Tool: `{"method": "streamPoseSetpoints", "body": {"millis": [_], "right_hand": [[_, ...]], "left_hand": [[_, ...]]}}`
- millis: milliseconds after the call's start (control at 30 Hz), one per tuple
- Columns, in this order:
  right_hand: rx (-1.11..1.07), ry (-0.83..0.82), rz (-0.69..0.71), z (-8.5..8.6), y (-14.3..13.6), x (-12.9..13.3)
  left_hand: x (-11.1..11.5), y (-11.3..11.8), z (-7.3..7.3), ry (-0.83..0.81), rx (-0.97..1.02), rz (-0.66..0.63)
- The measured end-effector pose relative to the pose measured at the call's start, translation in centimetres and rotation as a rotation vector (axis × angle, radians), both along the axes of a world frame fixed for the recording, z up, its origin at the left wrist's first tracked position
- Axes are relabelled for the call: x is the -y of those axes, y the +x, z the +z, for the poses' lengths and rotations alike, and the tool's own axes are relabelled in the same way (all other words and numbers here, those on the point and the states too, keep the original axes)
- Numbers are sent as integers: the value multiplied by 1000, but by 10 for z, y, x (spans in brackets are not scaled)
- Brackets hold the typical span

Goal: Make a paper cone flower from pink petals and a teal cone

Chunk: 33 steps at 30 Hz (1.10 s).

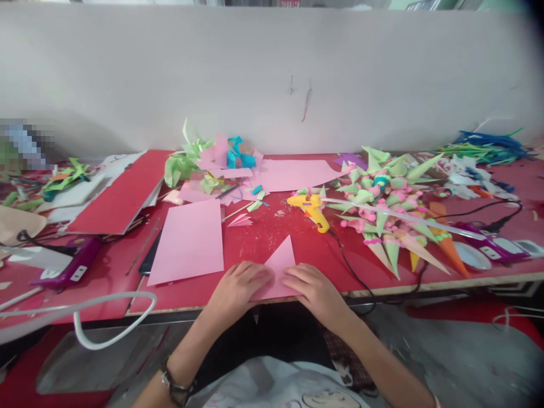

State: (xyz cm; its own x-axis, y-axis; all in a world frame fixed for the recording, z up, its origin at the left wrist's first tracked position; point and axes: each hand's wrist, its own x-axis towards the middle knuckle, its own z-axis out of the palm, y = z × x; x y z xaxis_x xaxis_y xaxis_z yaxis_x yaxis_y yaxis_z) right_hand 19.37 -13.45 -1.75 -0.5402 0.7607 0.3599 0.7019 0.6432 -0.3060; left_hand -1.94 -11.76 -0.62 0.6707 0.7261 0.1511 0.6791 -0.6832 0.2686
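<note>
A pink sheet of paper [280, 258], folded to a point at the top, lies at the table's front edge between my hands. My left hand [243, 285] rests on its left side, fingertips bent onto the paper. From the other side, my right hand [312, 287] presses on the right part, its fingers curled together over the edge. Both thumbs are largely hidden. To the left lies a larger flat pink sheet [189, 243], and a small pleated pink paper piece [241, 220] is beyond my hands.
A yellow glue gun [312, 211] lies ahead, its cord trailing over the front edge. On the right is a pile of paper cones [391, 204] near a purple power strip [495, 243]. Red board [123, 192] and another power strip [72, 263] are on the left.
</note>
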Motion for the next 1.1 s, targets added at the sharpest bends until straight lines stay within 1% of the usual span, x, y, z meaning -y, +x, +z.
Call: {"method": "streamPoseSetpoints", "body": {"millis": [133,233,333,433,533,667,767,833,867,900,933,1000,1033,1067,1100], "right_hand": [[-59,-142,-3,2,0,-5],[-110,-183,-16,6,-4,-10],[-141,-203,-79,7,-11,-15],[-169,-188,-223,3,-17,-18],[-159,-152,-344,-2,-21,-18],[-66,-94,-418,-5,-22,-17],[-4,-62,-462,-5,-23,-15],[23,-57,-486,-5,-24,-14],[33,-58,-493,-4,-24,-14],[42,-63,-496,-4,-25,-14],[48,-70,-496,-3,-25,-14],[47,-84,-483,-2,-25,-14],[45,-89,-475,-2,-25,-15],[43,-90,-470,-2,-25,-15],[42,-89,-468,-2,-24,-16]], "left_hand": [[0,3,1,-3,-11,36],[-3,4,-3,-15,53,68],[-7,4,-8,-12,148,139],[-8,4,-10,19,150,249],[-5,6,-9,30,69,347],[-2,9,-6,4,-29,471],[-2,8,-6,-33,-33,495],[-3,7,-4,15,-46,463],[-4,6,-3,59,-76,411],[-5,6,-2,105,-121,325],[-5,5,-1,147,-174,211],[-7,4,3,197,-272,-32],[-7,3,4,211,-305,-121],[-6,2,5,222,-325,-179],[-6,0,5,231,-338,-206]]}}
